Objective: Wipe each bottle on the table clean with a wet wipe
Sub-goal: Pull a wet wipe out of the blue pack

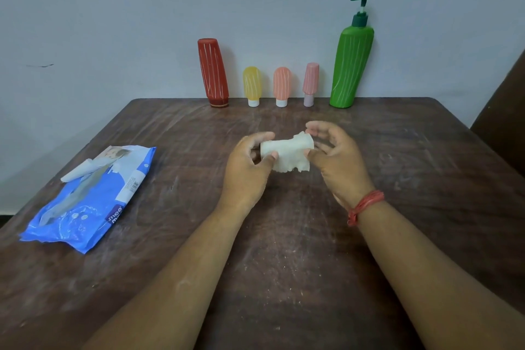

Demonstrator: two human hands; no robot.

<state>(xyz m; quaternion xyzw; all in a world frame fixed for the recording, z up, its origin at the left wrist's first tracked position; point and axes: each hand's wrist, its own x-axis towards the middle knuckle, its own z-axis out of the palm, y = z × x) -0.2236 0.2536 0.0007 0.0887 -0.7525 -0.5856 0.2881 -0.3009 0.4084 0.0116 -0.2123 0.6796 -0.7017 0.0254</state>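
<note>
Both hands are pinching the wet wipe (287, 155) mid-surface: left hand (247, 167) fingers gripping one end, right hand (338, 162) fingers the other. Five bottles are standing along the far edge against the wall, none being touched: red (213, 72), yellow (252, 85), orange (281, 85), pink (310, 82), green pump bottle (350, 65). Judging by that, wiping is not underway yet. Blue wipes pack (88, 199) is lying left on the scuffed brown surface (284, 250).

Five bottles (281, 85) (one pump-topped), one wipe (287, 155), one pack (91, 199).
</note>
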